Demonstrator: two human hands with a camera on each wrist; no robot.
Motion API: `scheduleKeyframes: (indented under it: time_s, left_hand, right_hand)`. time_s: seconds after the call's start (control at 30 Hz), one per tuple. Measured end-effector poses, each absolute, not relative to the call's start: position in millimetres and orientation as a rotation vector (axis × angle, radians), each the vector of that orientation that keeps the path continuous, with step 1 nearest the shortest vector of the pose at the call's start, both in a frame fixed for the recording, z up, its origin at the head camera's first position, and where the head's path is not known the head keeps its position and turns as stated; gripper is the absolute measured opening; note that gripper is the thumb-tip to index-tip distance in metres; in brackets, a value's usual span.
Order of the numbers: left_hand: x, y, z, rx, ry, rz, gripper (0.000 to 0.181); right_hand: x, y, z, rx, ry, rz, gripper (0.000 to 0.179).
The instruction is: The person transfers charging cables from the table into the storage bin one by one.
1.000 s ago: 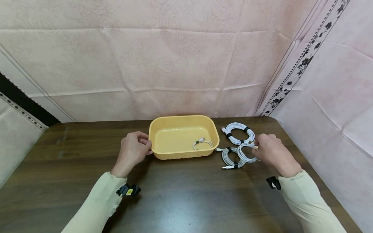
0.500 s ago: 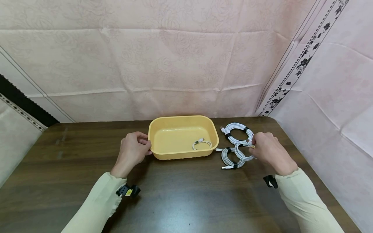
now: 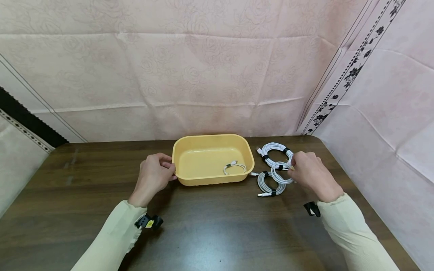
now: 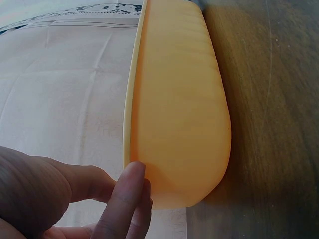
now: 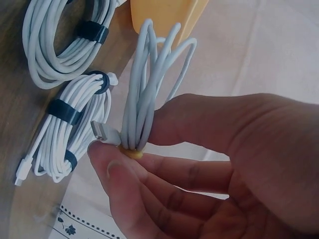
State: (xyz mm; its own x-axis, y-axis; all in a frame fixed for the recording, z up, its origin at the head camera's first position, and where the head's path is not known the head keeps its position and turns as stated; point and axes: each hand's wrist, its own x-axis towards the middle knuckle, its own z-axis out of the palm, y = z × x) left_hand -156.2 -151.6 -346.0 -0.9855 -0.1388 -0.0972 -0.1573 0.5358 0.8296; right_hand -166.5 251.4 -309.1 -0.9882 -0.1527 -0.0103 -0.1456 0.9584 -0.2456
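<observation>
My right hand (image 3: 310, 174) pinches a thin white USB charging cable (image 5: 142, 89) coiled up with a small yellow tie. Its metal USB plug (image 5: 104, 132) sticks out by my fingertips. In the head view this coil overlaps two thicker white cable coils lying on the table, an upper one (image 3: 268, 151) and a lower one (image 3: 262, 185), both bound with black straps. To their left stands a yellow plastic tray (image 3: 200, 165) with a small white cable (image 3: 241, 165) inside. My left hand (image 3: 154, 173) holds the tray at its left end, fingertips against the wall and rim.
The dark wooden table (image 3: 203, 233) reaches back to a pale patterned cloth (image 3: 203, 75) hanging behind it. Another cloth sheet (image 3: 383, 113) hangs along the right side. The tray's back rim is close to the table's far edge.
My right hand has moved slightly left, carrying the thin cable coil with it. The left hand and the tray have stayed in place.
</observation>
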Motion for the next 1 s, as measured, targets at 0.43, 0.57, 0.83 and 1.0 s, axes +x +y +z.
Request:
scheduleKeyframes:
  time_s: [0.43,0.57,0.83,1.0]
  left_hand:
    - [-156.2,-151.8,-346.3,-0.253,2.746,1.477,0.033]
    - [-156.2,-151.8,-345.9,-0.251,2.744,1.48,0.033]
    - [-155.6,-151.9,-345.3,-0.256,2.731,1.492,0.033]
    - [-155.9,-151.9,-345.5,-0.253,2.731,1.49,0.033]
  right_hand:
    - [-169.4,247.4,-308.2,-0.233,3.105,-0.383,0.022]
    - [-170.6,246.1,-307.5,-0.234,3.11,-0.381,0.022]
    - [-172.3,243.6,-306.4,-0.232,3.121,-0.376,0.026]
    - [-173.3,242.7,-305.3,-0.215,3.113,-0.393,0.03]
